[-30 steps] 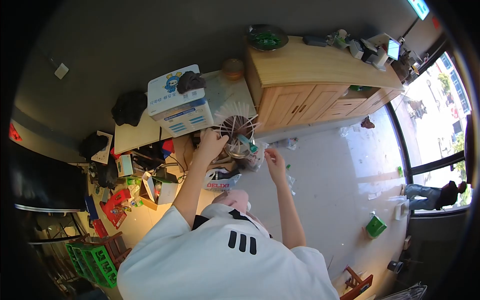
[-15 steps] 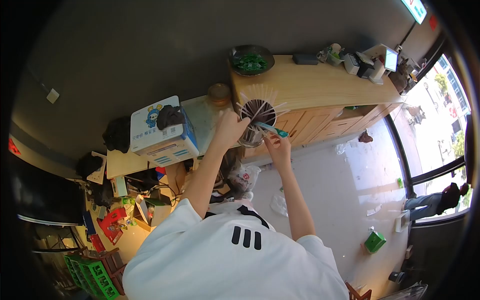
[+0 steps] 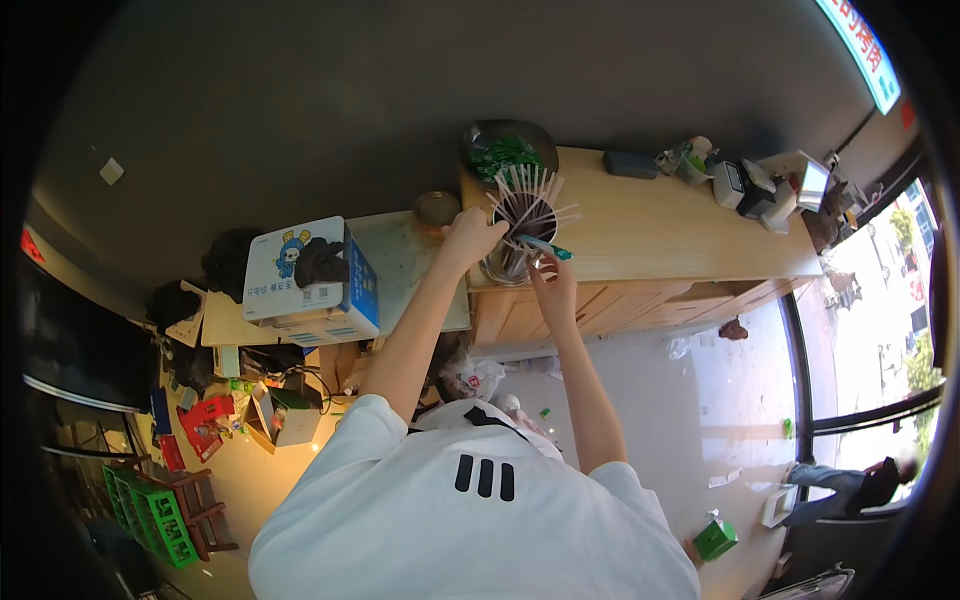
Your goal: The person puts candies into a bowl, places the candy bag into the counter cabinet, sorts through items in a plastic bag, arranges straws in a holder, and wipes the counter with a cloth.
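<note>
A round metal canister [image 3: 508, 268] stands at the near left end of the wooden counter, with a bundle of thin pale sticks [image 3: 530, 188] fanning out of its mouth. My left hand [image 3: 472, 240] is closed on the left side of its rim. My right hand [image 3: 555, 284] is at the canister's right side, fingertips drawn together in a pinch. A narrow pale-blue strip with a green end [image 3: 545, 246] lies across the front of the mouth, just above those fingertips. What the right fingers pinch is too small to tell.
Behind the canister is a dark bowl of green packets [image 3: 508, 152]. To its left are an amber round container [image 3: 437, 211] and a white-and-blue box [image 3: 312, 275]. Small devices [image 3: 745, 190] stand along the wooden counter [image 3: 640, 225]. A person's legs [image 3: 830, 485] show at the right.
My view has shifted, so the counter sits lower in the picture. The sticks stand up more towards the back, and both hands stay at the canister.
</note>
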A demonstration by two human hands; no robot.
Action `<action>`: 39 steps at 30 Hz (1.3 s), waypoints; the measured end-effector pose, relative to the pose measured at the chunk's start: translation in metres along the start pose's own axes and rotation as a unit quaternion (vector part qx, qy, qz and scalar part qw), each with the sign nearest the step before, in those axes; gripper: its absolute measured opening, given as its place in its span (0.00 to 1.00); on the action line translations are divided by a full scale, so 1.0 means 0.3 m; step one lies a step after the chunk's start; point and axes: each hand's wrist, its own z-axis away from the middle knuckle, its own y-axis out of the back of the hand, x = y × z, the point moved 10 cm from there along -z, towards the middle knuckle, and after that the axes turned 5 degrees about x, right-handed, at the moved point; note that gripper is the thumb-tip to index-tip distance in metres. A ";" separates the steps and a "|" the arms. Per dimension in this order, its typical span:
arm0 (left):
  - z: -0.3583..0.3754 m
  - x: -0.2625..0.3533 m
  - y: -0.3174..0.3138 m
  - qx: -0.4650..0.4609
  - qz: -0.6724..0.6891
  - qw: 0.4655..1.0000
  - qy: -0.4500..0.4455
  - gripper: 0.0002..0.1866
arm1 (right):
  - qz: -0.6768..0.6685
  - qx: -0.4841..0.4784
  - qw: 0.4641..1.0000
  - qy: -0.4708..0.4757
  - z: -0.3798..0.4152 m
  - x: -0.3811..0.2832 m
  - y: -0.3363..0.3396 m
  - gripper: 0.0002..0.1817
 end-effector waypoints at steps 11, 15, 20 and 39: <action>0.063 -0.053 0.068 0.218 0.052 0.975 0.014 0.23 | 0.009 0.028 1.000 -0.004 -0.032 0.013 0.045 0.17; 0.300 -0.280 0.388 0.465 -0.188 0.865 0.024 0.15 | 0.034 0.008 0.992 0.124 0.092 -0.045 0.003 0.16; 0.340 -0.625 0.591 0.446 -0.319 0.820 0.167 0.21 | 0.005 -0.102 0.985 0.141 0.189 -0.138 -0.178 0.16; 0.272 -0.306 0.266 0.165 0.064 0.980 -0.090 0.08 | -0.077 -0.144 0.983 0.081 0.134 -0.323 -0.341 0.18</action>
